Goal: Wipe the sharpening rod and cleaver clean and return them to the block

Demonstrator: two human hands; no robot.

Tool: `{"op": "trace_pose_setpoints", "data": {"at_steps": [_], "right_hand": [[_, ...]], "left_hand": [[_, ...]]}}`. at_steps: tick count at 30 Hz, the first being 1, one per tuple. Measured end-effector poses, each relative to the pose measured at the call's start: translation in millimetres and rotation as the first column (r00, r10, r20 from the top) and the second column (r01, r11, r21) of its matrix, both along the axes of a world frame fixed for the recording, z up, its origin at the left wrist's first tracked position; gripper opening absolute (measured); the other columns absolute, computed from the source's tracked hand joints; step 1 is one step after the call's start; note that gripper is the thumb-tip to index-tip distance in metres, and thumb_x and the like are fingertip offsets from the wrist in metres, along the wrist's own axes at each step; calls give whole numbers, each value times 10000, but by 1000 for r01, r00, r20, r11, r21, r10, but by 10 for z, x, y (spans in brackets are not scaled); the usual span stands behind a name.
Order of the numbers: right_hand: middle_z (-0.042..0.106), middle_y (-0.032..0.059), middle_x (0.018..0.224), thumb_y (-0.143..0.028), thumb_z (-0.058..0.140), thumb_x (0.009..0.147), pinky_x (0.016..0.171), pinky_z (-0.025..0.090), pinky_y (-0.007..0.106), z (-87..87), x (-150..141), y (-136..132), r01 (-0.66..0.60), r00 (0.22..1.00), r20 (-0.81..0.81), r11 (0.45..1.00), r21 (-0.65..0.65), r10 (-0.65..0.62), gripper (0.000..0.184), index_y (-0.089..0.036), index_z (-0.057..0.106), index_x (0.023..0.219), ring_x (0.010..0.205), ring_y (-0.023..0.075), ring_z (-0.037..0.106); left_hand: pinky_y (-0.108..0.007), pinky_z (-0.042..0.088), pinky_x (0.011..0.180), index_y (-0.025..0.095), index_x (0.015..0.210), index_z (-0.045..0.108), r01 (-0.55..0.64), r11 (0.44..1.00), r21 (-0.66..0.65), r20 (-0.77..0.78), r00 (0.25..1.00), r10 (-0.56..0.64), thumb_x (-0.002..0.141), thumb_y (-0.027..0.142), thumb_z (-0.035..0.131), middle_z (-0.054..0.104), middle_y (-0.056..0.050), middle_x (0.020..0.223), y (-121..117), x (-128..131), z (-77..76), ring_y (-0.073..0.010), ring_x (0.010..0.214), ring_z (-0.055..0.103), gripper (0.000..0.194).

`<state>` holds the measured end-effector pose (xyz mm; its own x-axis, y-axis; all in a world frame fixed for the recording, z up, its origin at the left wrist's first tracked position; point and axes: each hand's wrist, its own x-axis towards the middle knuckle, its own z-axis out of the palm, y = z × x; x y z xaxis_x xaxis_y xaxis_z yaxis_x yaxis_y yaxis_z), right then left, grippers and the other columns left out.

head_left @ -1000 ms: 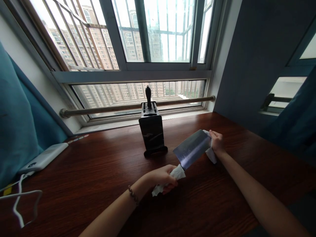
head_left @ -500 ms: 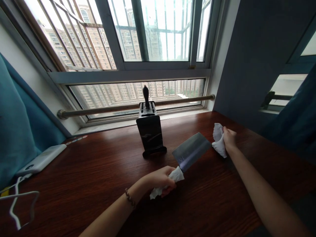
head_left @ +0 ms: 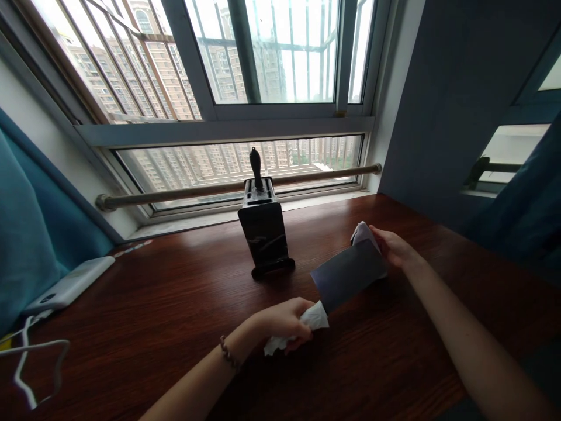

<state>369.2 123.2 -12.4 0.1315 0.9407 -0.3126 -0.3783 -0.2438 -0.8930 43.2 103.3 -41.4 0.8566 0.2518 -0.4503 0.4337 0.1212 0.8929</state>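
Cleaver point(head_left: 346, 278) is held over the dark wooden table point(head_left: 175, 304), in front and to the right of a black knife block point(head_left: 265, 237). Its handle is covered by a crumpled white wrap point(head_left: 315, 316) and is grasped by the left hand point(head_left: 284, 321) through it; a loose end of the wrap is seen below the fist. The blade is pointed to the right, broad face tilted up; whether its lower edge is rested on the wood cannot be told.

A white wad point(head_left: 364, 233), paper or cloth, is gripped by the right hand point(head_left: 394, 247) at the far end of the blade. Part of the wad is hidden behind the blade; how firmly it is pressed there cannot be made out.

A single black handle point(head_left: 255, 164) is stood upright in the block's top, near the window rail point(head_left: 324, 174). A beaded bracelet point(head_left: 228, 352) is worn on the left wrist. At the left, a white power bank point(head_left: 70, 285) is placed beside the blue curtain point(head_left: 26, 222), with a white cable point(head_left: 21, 368) attached.
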Motion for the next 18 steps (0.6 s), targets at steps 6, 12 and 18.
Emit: {"op": "trace_pose_setpoints", "data": {"at_steps": [6,12,18], "right_hand": [[676,111,758,-363,604,810,599,510,320,-9,39,1,-7,1000,1,1000,-26,7,254,-117,666,807,628,218,628],[670,103,763,-272,601,809,573,497,304,-26,120,12,38,998,-49,998,41,-36,167,-115,652,834,632,207,619],[663,70,730,-248,568,834,539,485,280,-19,154,25,125,987,-106,989,73,-117,138,-135,647,825,599,178,605]], "left_hand": [[-184,402,299,160,854,524,-14,1000,22,15,1000,14,587,140,566,516,37,521,-17,-3,13,-112,373,467,271],[-191,417,308,152,911,531,-27,999,-26,-5,1000,26,597,151,594,529,36,538,-18,-1,30,-110,380,469,320],[-177,395,296,152,892,513,-49,994,-96,85,995,58,626,151,609,505,48,462,-3,-22,46,-108,341,447,283]]}}
